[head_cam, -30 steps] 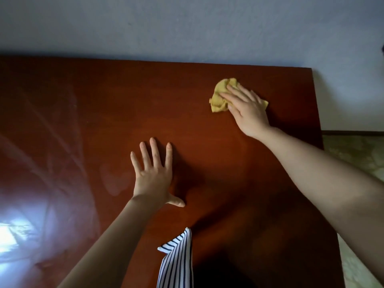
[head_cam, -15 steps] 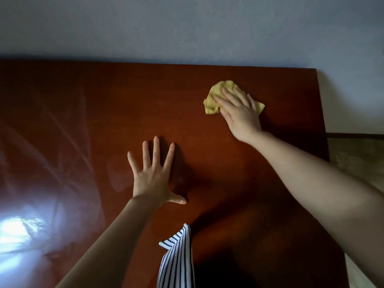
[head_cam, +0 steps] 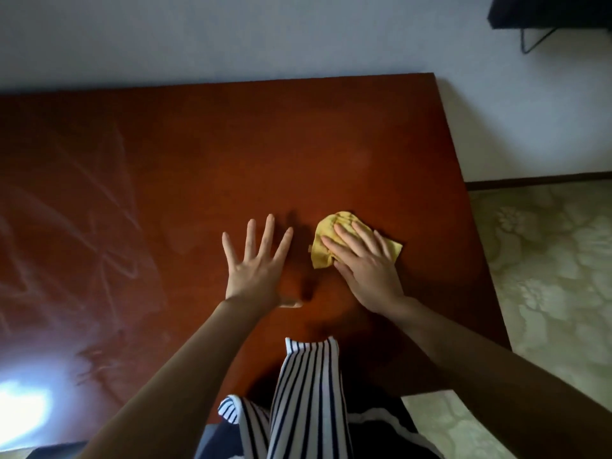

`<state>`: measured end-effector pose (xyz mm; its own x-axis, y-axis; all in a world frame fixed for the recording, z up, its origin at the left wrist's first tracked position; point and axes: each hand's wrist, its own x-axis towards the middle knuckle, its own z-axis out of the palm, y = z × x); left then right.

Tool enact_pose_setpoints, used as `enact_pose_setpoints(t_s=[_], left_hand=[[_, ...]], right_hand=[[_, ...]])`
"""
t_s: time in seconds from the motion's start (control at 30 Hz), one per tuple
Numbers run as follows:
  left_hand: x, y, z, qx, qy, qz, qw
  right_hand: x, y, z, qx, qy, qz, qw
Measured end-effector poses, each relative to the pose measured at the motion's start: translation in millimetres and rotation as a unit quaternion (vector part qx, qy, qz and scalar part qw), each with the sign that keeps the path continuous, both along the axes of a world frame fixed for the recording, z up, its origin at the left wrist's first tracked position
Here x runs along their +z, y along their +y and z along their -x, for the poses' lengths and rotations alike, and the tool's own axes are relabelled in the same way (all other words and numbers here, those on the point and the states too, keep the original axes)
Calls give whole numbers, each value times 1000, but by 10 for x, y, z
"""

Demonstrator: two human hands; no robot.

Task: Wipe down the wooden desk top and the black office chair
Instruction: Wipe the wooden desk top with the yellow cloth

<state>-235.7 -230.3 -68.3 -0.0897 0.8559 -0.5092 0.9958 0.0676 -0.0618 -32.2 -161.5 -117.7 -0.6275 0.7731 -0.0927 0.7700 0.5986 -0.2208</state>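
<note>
The reddish-brown wooden desk top [head_cam: 185, 167] fills most of the view and runs back to the wall. A crumpled yellow cloth [head_cam: 326, 241] lies on it right of centre. My right hand [head_cam: 366, 266] presses flat on the cloth, fingers spread over it, covering its near half. My left hand [head_cam: 256, 265] rests palm down on the bare wood just left of the cloth, fingers apart, holding nothing. Pale wipe streaks show on the left part of the desk. The black office chair is not clearly in view.
A black-and-white striped garment [head_cam: 306, 399] hangs down at the near desk edge. Patterned pale floor [head_cam: 546, 260] lies past the desk's right edge. A dark object with a thin bracket [head_cam: 543, 14] sits on the wall at top right. Window glare [head_cam: 23, 405] reflects at bottom left.
My right hand has dragged the yellow cloth from the far right part of the desk back toward me, ending beside my left hand. The left hand stayed planted.
</note>
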Motion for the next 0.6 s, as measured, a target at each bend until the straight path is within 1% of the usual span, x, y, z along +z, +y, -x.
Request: enact_pose_setpoints(t_s=[0.1, 0.2, 0.33, 0.47, 0.6], left_hand=[[13, -188, -145, -24, -9, 17, 1000], [6, -310, -222, -46, -17, 33, 998], [9, -354, -344, -106, -6, 28, 994], [-18, -373, -570, -168, -10, 21, 985], [-39, -472, -781, -203, -26, 26, 978]], right_hand=[[14, -410, -103, -30, -23, -1, 999], [48, -769, -105, -76, -16, 12, 997], [57, -1269, -129, -131, -10, 42, 990], [0, -1643, -299, -173, 1, 89, 981], [11, -1843, -507, -251, 18, 96, 963]])
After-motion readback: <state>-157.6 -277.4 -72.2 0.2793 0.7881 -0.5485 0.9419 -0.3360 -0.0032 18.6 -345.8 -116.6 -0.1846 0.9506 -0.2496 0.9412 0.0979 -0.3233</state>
